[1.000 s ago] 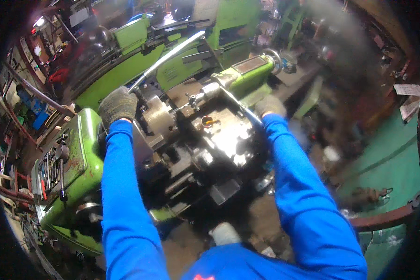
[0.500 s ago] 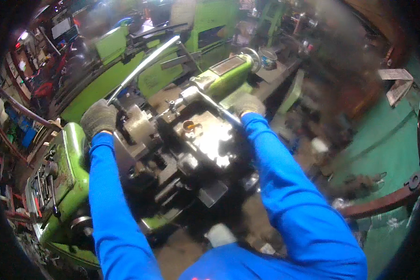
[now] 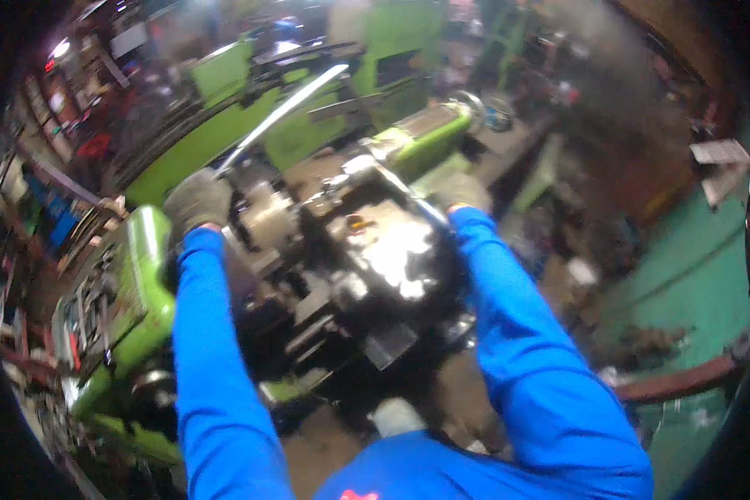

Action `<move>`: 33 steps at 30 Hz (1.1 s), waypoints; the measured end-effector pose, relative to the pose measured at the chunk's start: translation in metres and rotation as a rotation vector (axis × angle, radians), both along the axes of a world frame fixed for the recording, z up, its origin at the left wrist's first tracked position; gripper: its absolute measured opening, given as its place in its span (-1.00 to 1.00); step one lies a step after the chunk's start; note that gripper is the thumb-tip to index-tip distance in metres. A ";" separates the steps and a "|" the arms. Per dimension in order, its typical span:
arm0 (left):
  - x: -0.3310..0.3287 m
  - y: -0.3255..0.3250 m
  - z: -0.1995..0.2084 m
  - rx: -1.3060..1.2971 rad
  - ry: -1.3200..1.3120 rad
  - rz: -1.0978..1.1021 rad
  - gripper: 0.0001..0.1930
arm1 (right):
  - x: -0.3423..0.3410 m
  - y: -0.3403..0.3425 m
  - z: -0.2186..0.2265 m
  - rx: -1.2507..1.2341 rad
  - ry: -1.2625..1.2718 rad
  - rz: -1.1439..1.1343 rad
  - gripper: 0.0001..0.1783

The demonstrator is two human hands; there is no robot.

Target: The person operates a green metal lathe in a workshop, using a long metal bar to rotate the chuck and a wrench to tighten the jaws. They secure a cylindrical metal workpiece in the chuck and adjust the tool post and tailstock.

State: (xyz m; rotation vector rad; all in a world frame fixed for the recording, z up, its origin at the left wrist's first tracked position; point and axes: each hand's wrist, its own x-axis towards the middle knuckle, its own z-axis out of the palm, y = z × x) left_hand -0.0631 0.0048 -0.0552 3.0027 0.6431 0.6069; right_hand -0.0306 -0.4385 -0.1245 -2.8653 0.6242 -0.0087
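Observation:
My left hand (image 3: 198, 200), in a grey work glove, is closed at the near end of a long shiny metal bar (image 3: 283, 117). That bar slants up and away to the right, beside the lathe chuck (image 3: 268, 218). My right hand (image 3: 460, 190), gloved too, is curled at the lower end of a second bright bar (image 3: 412, 197), whose far end meets the tailstock's spindle end (image 3: 362, 167). Its fingers are partly hidden and blurred. Between my hands lies the lathe's tool carriage (image 3: 392, 246), glaring with light, with a small orange-brown round piece (image 3: 358, 223) on it.
The green tailstock (image 3: 429, 132) with its handwheel stands at the far right of the lathe. Wrenches and other tools (image 3: 87, 312) lie on the green headstock (image 3: 146, 267) at left. A curved brown metal bar (image 3: 683, 377) juts in at right, above green flooring (image 3: 667, 283).
The whole view has shifted, so the lathe and both hands appear slightly farther right and lower, with more blur. Both hands keep about the same places on the bars.

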 end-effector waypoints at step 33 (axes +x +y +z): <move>-0.005 -0.002 0.019 0.019 0.118 0.030 -0.59 | 0.033 -0.061 -0.027 0.359 -0.503 0.511 -0.54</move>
